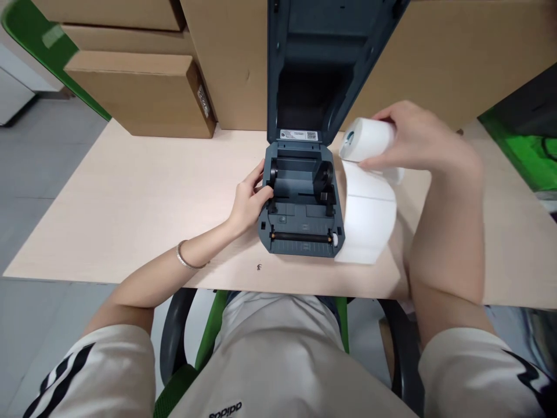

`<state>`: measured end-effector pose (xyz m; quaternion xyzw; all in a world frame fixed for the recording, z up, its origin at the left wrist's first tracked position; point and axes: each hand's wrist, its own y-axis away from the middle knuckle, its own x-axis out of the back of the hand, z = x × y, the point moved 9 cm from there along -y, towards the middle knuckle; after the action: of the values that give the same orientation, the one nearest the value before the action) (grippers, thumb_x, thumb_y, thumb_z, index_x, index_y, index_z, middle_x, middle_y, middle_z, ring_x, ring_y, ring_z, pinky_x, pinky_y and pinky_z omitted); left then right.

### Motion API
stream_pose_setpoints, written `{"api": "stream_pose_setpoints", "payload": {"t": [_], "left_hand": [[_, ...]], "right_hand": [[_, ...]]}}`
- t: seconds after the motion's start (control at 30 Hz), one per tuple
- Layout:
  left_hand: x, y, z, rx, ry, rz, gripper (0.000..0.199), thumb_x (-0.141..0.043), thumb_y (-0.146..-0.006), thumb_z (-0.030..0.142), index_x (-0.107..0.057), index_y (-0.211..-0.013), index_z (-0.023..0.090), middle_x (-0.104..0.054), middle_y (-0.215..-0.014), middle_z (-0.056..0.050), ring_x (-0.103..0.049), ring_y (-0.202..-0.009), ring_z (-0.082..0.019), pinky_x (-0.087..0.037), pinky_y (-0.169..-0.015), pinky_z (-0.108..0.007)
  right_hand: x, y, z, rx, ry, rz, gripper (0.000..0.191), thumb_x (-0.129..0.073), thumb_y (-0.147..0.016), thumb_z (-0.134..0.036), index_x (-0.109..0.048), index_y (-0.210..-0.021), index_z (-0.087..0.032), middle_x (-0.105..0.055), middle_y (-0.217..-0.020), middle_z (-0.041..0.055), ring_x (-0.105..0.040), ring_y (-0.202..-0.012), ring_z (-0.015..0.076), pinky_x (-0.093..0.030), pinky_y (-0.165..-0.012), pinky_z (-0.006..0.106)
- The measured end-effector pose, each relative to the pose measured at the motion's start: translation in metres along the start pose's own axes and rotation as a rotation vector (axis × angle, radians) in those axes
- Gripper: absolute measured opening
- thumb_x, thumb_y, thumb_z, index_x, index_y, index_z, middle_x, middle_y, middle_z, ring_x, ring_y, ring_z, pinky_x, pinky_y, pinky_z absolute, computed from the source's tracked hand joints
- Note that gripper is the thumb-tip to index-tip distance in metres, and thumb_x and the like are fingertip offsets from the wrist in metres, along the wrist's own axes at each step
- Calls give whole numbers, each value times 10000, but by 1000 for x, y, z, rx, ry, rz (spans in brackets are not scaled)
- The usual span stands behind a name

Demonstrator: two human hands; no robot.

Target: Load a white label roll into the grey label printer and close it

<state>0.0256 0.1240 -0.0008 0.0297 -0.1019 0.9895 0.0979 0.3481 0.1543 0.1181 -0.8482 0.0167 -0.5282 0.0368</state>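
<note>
A dark blue-grey label printer (pixel 300 247) stands on the table with its lid (pixel 322 52) raised. Its inside shows black roll holders and a black roller near the front. My left hand (pixel 251 200) grips the printer's left side, thumb over the rim and fingers against the outer wall. To the right of the printer, my right hand (pixel 409 136) is closed around a roll of white labels (pixel 365 139). A loose strip of labels (pixel 369 215) hangs from the roll and curves down to the table beside the printer.
The light wooden table (pixel 174 191) has its near edge just in front of my body. A flat cardboard box (pixel 134 96) lies at the back left. Larger cardboard (pixel 456 58) stands behind the printer. Something bright green (pixel 522 157) is at the far right.
</note>
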Motion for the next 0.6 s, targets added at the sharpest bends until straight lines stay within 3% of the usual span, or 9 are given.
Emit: {"api": "stream_pose_setpoints", "payload": {"t": [0.2,0.37,0.47,0.53,0.6], "left_hand": [[-1,-1,-1,-17,24,7,702,-679,-781,269,-726,-1480,239,-824,-1313,-48,-736,-1138,-287,-616,-927,-378],[0,0,-1,-9,35,39,729,-669,-745,243,-746,-1470,241,-828,-1344,-49,-737,-1160,-288,-628,-895,-363],[0,0,-1,-9,36,27,730,-678,-755,256,-740,-1483,249,-830,-1349,-50,-744,-1175,-296,-638,-889,-364],[0,0,-2,-8,31,14,722,-681,-766,256,-734,-1487,255,-834,-1323,-46,-750,-1160,-298,-641,-901,-376],[0,0,-3,-3,23,4,701,-687,-790,256,-726,-1490,253,-831,-1318,-48,-754,-1163,-307,-641,-947,-404]], "right_hand": [[-59,-29,-2,175,99,-67,563,-995,-629,-414,-665,-1068,-288,-718,-1240,135,-589,-1287,438,-406,-1243,707],[-92,-35,6,95,122,-143,752,-971,-599,-287,-672,-1277,-161,-691,-1411,244,-584,-1397,478,-419,-1258,656],[-84,-30,10,59,90,-186,1004,-982,-682,-369,-574,-1562,-110,-588,-1608,314,-539,-1520,472,-450,-1253,577],[-64,-24,24,-34,60,-200,1187,-901,-837,-582,-353,-1775,-106,-449,-1755,332,-489,-1609,437,-476,-1227,513],[-37,-15,52,-195,80,-202,1223,-712,-976,-760,-189,-1852,-87,-377,-1815,330,-459,-1658,413,-462,-1226,489]]}}
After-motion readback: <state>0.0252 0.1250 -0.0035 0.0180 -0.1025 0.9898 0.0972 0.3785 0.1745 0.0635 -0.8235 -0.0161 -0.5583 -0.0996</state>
